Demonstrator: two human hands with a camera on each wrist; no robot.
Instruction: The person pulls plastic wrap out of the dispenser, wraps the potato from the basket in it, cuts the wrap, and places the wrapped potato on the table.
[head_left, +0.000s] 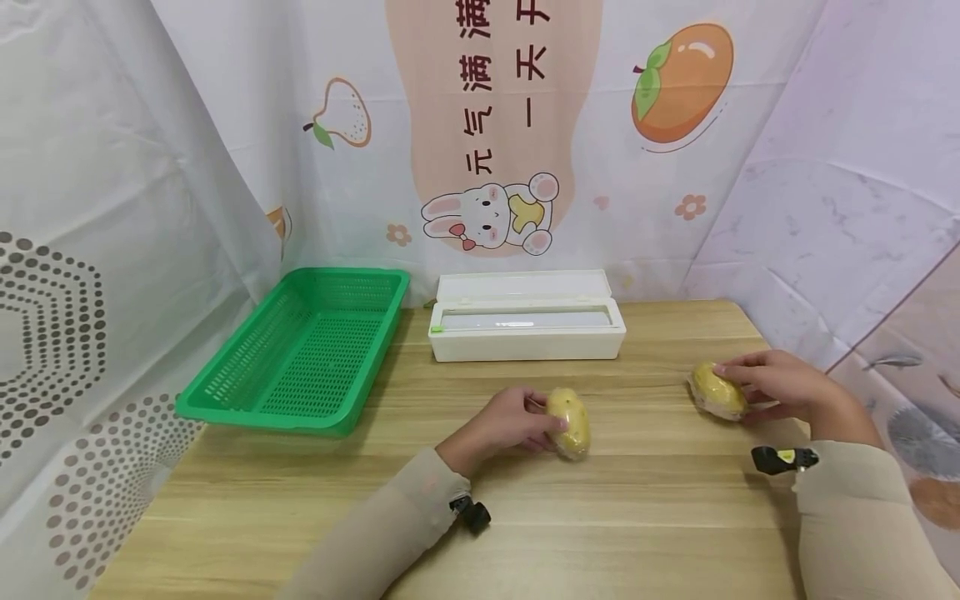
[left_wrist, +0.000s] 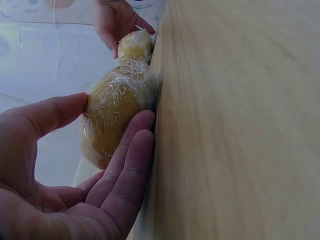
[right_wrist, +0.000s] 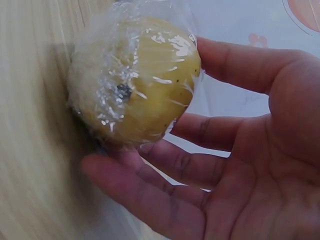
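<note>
Near the middle of the table, my left hand (head_left: 512, 421) grips a yellow potato (head_left: 569, 423) wrapped in cling film, thumb on one side and fingers on the other. The left wrist view shows this potato (left_wrist: 112, 110) close to the wooden surface, its film bunched at the far end. Farther right, my right hand (head_left: 776, 387) holds a second film-wrapped potato (head_left: 717, 392) between thumb and fingers. Up close in the right wrist view, that potato (right_wrist: 145, 80) has a dark spot under crinkled film, and the fingers curve beneath it.
A green plastic basket (head_left: 347, 417) stands at the back left of the wooden table (head_left: 600, 533). Behind the hands, a white cling film box (head_left: 525, 346) sits with its lid raised and a roll inside. A printed curtain (head_left: 637, 208) hangs along the back edge.
</note>
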